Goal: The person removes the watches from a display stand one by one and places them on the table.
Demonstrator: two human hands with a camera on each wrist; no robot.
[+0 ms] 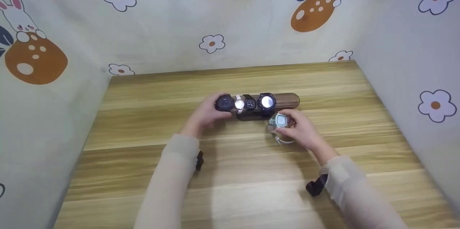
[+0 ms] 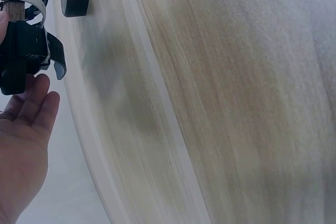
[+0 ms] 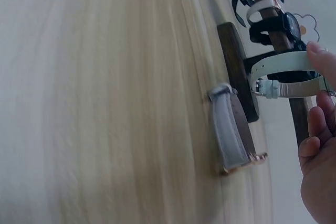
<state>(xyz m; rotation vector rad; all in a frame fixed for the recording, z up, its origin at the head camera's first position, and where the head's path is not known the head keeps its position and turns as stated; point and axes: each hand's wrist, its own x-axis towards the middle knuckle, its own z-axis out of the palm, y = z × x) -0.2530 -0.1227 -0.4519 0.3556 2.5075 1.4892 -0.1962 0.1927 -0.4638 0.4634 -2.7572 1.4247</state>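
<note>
My left hand is at the left end of a dark wooden watch stand, thumb and fingers round a black watch there. Beside that one on the bar sit a watch with a white strap, a black square-faced watch and a black watch with a bright round dial. Just in front of the stand, my right hand pinches a mint-green watch between thumb and fingers, its strap a buckled loop. Below it a watch with a pale grey strap lies on the table.
The stand's base rests on a wood-grain table. Patterned cloth walls enclose its back and sides. A small black camera is strapped to the right wrist, another to the left.
</note>
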